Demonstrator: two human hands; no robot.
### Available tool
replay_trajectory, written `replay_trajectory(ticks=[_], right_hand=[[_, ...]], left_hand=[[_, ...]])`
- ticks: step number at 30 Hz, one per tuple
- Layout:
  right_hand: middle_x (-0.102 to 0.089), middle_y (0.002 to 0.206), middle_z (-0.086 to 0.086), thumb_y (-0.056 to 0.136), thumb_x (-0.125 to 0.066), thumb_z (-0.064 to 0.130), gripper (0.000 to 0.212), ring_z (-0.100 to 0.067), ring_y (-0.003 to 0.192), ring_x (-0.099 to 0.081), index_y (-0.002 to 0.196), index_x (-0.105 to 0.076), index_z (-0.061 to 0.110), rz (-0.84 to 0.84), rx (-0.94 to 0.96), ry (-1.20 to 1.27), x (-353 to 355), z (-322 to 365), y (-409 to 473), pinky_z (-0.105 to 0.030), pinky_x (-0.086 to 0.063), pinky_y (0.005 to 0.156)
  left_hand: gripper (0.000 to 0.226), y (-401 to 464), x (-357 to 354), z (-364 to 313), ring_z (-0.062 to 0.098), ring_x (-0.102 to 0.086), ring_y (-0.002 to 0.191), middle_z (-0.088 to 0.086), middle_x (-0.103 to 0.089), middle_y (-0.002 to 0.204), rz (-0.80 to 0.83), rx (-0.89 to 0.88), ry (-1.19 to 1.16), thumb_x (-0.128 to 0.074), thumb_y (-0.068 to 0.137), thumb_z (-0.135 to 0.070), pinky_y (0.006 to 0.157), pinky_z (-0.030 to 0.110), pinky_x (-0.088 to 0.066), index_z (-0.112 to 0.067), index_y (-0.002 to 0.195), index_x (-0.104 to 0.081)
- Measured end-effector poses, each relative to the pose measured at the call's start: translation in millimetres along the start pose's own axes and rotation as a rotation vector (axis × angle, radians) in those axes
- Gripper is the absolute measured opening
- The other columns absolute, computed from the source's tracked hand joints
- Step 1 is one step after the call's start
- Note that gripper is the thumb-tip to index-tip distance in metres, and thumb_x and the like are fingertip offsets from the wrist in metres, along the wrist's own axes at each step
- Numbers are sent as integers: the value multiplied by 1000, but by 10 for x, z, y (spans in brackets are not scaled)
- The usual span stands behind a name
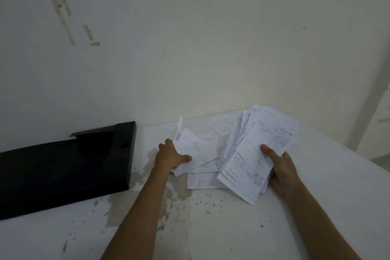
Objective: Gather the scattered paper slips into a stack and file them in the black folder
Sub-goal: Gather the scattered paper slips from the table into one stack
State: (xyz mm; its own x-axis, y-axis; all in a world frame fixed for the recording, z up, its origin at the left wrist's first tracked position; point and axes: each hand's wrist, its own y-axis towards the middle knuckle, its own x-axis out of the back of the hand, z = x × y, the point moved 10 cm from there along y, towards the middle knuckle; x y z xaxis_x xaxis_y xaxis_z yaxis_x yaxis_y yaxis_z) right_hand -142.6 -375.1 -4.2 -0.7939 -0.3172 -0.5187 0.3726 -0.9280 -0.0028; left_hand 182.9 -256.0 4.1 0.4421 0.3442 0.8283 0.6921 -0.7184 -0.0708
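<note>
Presently we see two bare hands at work on a white desk (pixel 316 164) set against a pale wall (pixel 190 38). Our right hand (pixel 281 167) grips a thick, fanned stack of paper slips (pixel 257 150): the thumb presses on the top slip and the fingers curl beneath the bundle. This stack sits at 3 o'clock of the pile and is tilted, its far end raised toward the wall.

Our left hand (pixel 171 155) is at 9 o'clock of the pile. Its thumb and fingers pinch a few crumpled slips (pixel 190 145), one of which stands upright at the wall side.

Between the two hands, loose slips (pixel 209 167) lie flat and overlapping on the desk; one slip (pixel 202 180) lies at 6 o'clock of the pile, touching the others. Printed lines show on the slips, but the text is too small to read.

A black folder (pixel 63 167) lies at 9 o'clock of the left hand, near it but apart, with its far edge against the wall. Grey stains (pixel 179 196) mark the desk surface at 6 o'clock of the pile.
</note>
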Motion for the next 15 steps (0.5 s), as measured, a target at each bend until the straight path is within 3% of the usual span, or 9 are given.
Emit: replay_trajectory(ticks=[5, 8, 15], right_hand=[[-71, 124, -15, 94, -63, 10, 39, -35, 107, -72, 133, -58, 11, 14, -2, 2, -2, -2, -1, -50, -62, 82], [-71, 123, -15, 95, -62, 9, 39, -35, 105, -73, 134, -58, 10, 15, -18, 16, -15, 1, -16, -48, -62, 78], [-70, 125, -20, 95, -61, 12, 38, -37, 103, -73, 133, -58, 9, 128, -188, 31, -206, -120, -167, -48, -62, 75]], left_hand=[[82, -97, -10, -75, 32, -57, 119, 14, -56, 136, -5, -26, -248, -83, 77, -32, 88, 37, -51, -8, 141, -37], [72, -201, 63, 9, 31, -57, 121, 13, -56, 138, -68, -7, -566, -80, 82, -23, 91, 37, -51, -7, 140, -41], [39, -621, 120, 414, 28, -68, 107, 8, -69, 125, -136, 65, -1117, -79, 83, -19, 94, 49, -56, -18, 120, -64]])
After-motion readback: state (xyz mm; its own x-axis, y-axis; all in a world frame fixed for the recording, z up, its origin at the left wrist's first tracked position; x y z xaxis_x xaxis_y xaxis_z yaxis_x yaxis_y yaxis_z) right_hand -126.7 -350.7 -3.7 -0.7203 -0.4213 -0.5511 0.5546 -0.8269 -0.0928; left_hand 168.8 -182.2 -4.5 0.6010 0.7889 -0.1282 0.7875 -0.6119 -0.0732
